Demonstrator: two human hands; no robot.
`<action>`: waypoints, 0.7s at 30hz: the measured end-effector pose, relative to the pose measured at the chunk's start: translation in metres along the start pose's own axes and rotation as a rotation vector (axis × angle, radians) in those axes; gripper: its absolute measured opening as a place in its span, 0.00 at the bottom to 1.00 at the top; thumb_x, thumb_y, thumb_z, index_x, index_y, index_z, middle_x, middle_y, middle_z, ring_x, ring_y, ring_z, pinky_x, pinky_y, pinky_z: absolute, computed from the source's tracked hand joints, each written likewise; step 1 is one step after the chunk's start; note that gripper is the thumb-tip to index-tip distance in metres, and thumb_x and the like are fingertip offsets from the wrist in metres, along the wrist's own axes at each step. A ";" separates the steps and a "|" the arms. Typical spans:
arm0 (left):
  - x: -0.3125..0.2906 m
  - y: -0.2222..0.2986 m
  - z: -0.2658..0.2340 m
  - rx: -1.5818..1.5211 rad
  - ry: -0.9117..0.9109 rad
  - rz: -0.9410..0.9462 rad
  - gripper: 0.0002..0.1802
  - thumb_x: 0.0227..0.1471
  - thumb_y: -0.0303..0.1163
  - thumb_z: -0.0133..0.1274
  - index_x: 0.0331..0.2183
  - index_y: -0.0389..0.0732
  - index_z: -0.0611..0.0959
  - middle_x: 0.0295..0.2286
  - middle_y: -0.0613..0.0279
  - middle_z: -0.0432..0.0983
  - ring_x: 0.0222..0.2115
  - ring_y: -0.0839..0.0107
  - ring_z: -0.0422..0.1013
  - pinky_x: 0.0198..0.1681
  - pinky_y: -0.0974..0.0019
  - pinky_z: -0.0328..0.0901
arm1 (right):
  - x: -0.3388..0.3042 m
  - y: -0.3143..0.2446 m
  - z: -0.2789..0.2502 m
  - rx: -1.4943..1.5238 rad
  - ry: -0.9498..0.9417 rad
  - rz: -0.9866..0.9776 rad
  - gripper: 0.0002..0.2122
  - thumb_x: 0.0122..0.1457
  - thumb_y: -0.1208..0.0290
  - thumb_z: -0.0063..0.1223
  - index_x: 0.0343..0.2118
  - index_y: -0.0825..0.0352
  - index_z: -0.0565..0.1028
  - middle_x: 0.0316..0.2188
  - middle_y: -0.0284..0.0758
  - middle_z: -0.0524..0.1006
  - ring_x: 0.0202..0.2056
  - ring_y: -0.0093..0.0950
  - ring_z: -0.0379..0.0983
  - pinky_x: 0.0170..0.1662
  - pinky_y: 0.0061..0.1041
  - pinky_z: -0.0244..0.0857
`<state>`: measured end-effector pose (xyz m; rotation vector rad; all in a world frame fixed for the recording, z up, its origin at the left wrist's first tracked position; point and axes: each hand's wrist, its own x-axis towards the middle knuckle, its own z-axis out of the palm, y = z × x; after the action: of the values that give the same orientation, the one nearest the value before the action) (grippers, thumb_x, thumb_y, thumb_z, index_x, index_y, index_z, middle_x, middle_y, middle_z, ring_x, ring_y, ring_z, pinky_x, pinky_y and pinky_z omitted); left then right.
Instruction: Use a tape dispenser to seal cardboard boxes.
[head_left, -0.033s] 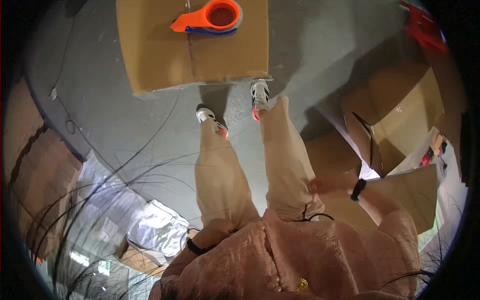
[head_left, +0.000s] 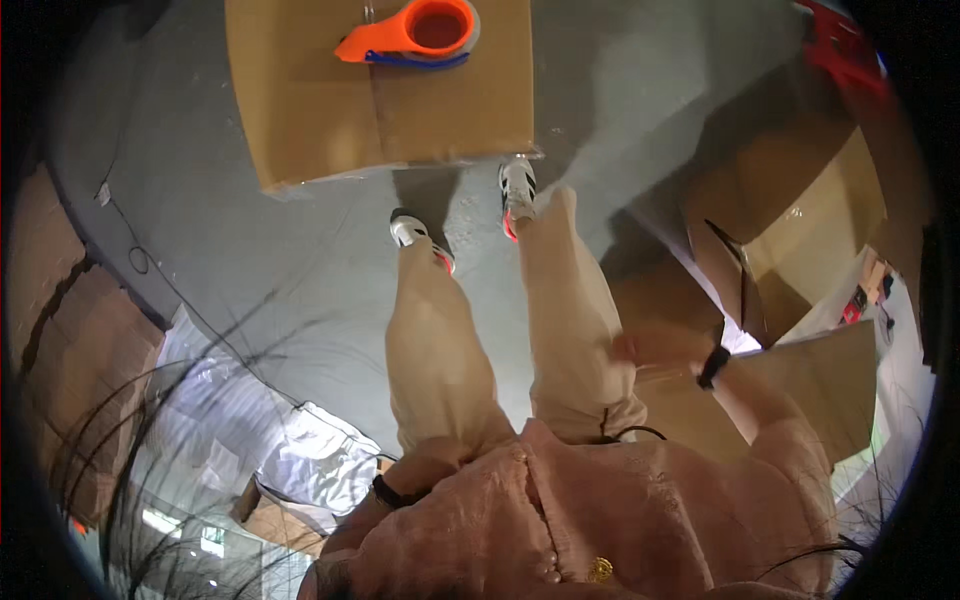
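Note:
My right hand (head_left: 655, 348) hangs beside my right thigh, blurred, with its fingers hard to make out; a black band circles the wrist. My left hand (head_left: 438, 455) rests low against my left thigh at the hem of my pink top, its fingers hidden. Ahead of my feet stands a taped cardboard box (head_left: 310, 130). On top of it lies an orange tape dispenser (head_left: 390, 40) with a blue strip along one side, apart from both hands.
Open cardboard boxes (head_left: 815, 235) stand to my right, one flap (head_left: 800, 390) near my right forearm. Stacked brown cardboard (head_left: 90, 350) and shiny white wrapping (head_left: 320, 455) lie on the left. A thin cable (head_left: 205, 325) crosses the grey floor. Something red (head_left: 845, 50) is at the far right.
My right hand has risen slightly beside the thigh. The box and dispenser sit a little farther up and left in the picture; the dispenser still lies on the box.

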<state>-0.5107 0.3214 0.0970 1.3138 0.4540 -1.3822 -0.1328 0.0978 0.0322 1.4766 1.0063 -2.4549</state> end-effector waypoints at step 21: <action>0.107 0.054 -0.029 0.222 -0.082 0.872 0.12 0.58 0.33 0.48 0.38 0.33 0.75 0.32 0.42 0.74 0.34 0.44 0.72 0.36 0.51 0.66 | 0.186 -0.056 -0.098 1.189 0.931 -0.532 0.24 0.67 0.71 0.49 0.64 0.67 0.62 0.52 0.42 0.74 0.49 0.33 0.75 0.51 0.33 0.72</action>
<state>-0.4253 0.2827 0.0170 1.3801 -0.3268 -0.7477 -0.1790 0.2427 -0.1239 3.2320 -0.3223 -2.8383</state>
